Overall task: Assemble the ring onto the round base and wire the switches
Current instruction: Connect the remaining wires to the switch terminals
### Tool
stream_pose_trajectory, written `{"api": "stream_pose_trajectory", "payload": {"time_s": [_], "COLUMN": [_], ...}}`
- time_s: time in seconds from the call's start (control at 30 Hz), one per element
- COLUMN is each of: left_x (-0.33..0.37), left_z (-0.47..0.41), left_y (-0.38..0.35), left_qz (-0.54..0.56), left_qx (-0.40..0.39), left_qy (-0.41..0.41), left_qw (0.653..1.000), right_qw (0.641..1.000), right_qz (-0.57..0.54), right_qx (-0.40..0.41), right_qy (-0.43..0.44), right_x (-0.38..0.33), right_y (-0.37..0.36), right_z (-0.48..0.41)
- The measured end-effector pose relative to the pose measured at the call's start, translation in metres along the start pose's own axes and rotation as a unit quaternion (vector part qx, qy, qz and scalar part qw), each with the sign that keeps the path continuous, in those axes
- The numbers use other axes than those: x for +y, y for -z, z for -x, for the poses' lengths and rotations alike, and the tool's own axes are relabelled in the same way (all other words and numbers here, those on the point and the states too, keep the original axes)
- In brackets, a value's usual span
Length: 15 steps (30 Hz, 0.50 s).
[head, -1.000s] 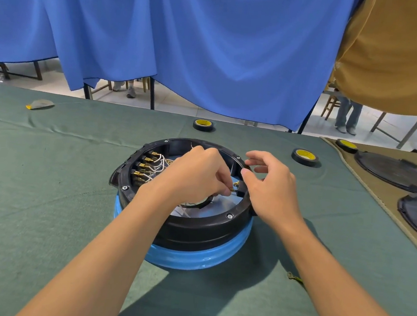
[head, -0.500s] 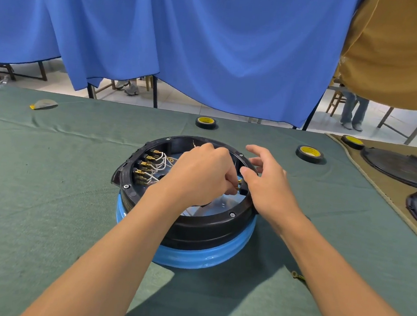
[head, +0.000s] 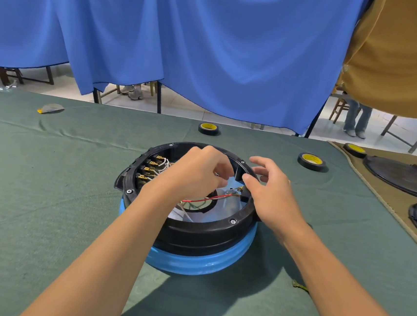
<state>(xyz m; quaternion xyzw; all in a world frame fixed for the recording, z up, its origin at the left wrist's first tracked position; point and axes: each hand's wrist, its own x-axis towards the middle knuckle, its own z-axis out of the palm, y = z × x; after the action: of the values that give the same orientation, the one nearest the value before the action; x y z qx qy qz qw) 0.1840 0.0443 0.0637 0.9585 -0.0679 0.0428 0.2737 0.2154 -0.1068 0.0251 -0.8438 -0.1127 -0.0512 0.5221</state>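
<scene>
Since the black plastic ring (head: 195, 235) already sits on the blue round base (head: 199, 264) on the green-clothed worktop (head: 45, 205), I judge the step in hand to be wiring the switch on the ring's right inner wall, where a thin red wire (head: 213, 198) runs to a brass terminal (head: 239, 188). My right grip (head: 275, 197) lies open, thumb against the rim by that terminal, while my left grip (head: 195, 174) curls inside the ring, too blurred to tell whether it pinches anything. Next the connector needs pushing squarely home, like the white-wired brass terminals (head: 150, 170) on the left wall; a black tape roll with a yellow core (head: 209, 128) lies beyond.
</scene>
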Motion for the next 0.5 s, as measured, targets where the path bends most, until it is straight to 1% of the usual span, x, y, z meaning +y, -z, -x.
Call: {"api": "stream_pose_trajectory", "payload": {"time_s": [0.1, 0.17, 0.5], "left_x": [0.0016, 0.0006, -0.0008], "left_z": [-0.0026, -0.0031, -0.0019], "left_y": [-0.0054, -0.0073, -0.0084], "left_qz": [-0.001, -0.009, -0.060], "left_qx": [-0.059, -0.078, -0.010], "left_qy": [-0.007, -0.008, -0.009], "left_qw": [0.998, 0.997, 0.998], "right_qw": [1.000, 1.000, 1.000], "right_qz": [0.008, 0.007, -0.027], "right_qx": [0.005, 0.006, 0.008], "right_qy": [0.007, 0.010, 0.012], "right_x": [0.0011, 0.0017, 0.0037], "right_y": [0.0002, 0.0002, -0.0014], "right_z": [-0.0001, 0.0002, 0.0008]}}
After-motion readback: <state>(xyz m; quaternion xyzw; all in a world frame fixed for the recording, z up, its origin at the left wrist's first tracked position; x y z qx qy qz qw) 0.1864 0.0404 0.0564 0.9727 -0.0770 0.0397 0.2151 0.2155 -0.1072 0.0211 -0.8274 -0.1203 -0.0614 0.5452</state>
